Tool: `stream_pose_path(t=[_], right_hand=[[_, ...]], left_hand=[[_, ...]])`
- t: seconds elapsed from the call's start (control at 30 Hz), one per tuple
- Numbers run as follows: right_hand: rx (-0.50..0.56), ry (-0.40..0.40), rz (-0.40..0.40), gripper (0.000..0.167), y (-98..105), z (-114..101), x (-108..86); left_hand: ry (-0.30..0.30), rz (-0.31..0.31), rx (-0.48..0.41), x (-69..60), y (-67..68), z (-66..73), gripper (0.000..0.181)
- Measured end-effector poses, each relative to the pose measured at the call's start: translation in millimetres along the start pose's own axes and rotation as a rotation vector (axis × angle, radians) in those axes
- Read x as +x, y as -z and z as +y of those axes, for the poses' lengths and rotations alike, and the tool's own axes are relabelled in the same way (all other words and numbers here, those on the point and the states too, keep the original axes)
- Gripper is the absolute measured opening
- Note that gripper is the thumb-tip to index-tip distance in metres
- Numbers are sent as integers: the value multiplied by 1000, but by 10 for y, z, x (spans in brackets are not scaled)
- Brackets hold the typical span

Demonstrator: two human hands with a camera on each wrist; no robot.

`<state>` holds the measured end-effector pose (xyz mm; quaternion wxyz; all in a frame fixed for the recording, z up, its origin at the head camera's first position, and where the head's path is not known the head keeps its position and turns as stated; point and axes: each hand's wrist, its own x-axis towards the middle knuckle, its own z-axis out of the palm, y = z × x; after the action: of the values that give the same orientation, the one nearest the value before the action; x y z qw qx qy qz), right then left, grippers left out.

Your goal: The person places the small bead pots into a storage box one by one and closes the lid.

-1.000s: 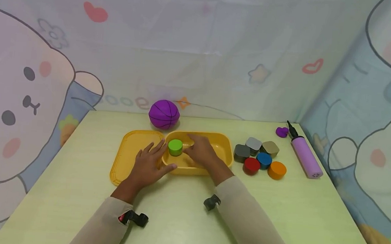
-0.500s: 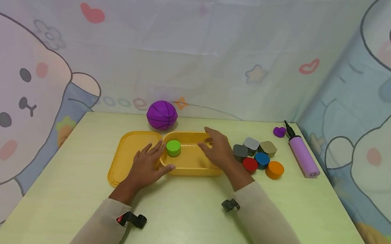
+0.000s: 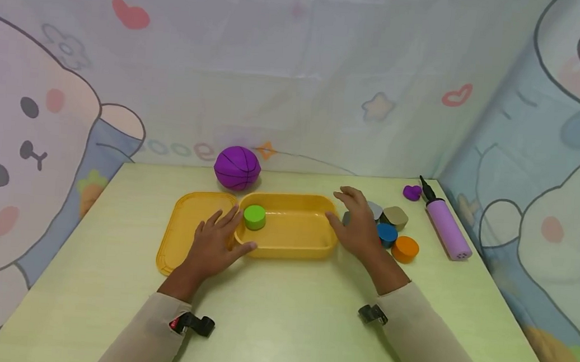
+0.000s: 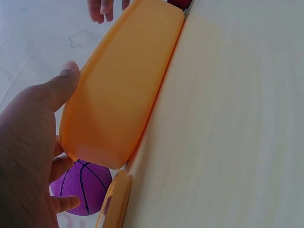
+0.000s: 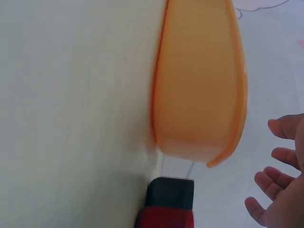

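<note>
A yellow rectangular box sits mid-table, a round green block inside at its left end. My left hand rests with spread fingers against the box's left end; in the left wrist view its thumb lies along the rim. Just past the right end hovers my right hand, fingers spread and holding nothing. Beneath and beside it stand several blocks: blue, orange, beige and light grey. Red and dark blocks show in the right wrist view.
The flat yellow lid lies left of the box, partly under the left hand. Behind stands a purple ball. A lilac hand pump and a small purple piece lie at the right. A printed cloth backs the table.
My right hand has come out of the box and moved right, over to the blocks beside it, covering the red one in the head view. My left hand stays at the box's left end.
</note>
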<state>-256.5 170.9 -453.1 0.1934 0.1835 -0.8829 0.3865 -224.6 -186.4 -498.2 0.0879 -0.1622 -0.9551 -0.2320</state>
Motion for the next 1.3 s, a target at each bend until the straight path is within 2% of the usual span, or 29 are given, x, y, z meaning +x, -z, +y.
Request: stream_pose_path(t=[0.2, 0.5, 0.63, 0.83, 0.93, 1.1, 1.3], right_hand=[[-11, -69, 28, 48, 168, 147, -136], [-1, -159, 51, 48, 524, 446, -376], [-5, -183, 29, 48, 675, 630, -489], [39, -254, -71, 48, 900, 834, -674], [66, -239, -85, 46, 957, 918, -730], [101, -179, -60, 44, 1001, 1060, -771], [71, -165, -81, 51, 1034, 1208, -844]], left_hand=[[2, -7, -20, 1, 55, 5, 92], [11, -21, -3, 7, 30, 8, 92], [9, -18, -1, 12, 31, 12, 92], [14, -9, -14, 1, 47, 7, 92], [11, -3, -12, -2, 42, 5, 92], [10, 0, -19, -9, 38, 11, 92], [9, 0, -14, -7, 33, 5, 93]])
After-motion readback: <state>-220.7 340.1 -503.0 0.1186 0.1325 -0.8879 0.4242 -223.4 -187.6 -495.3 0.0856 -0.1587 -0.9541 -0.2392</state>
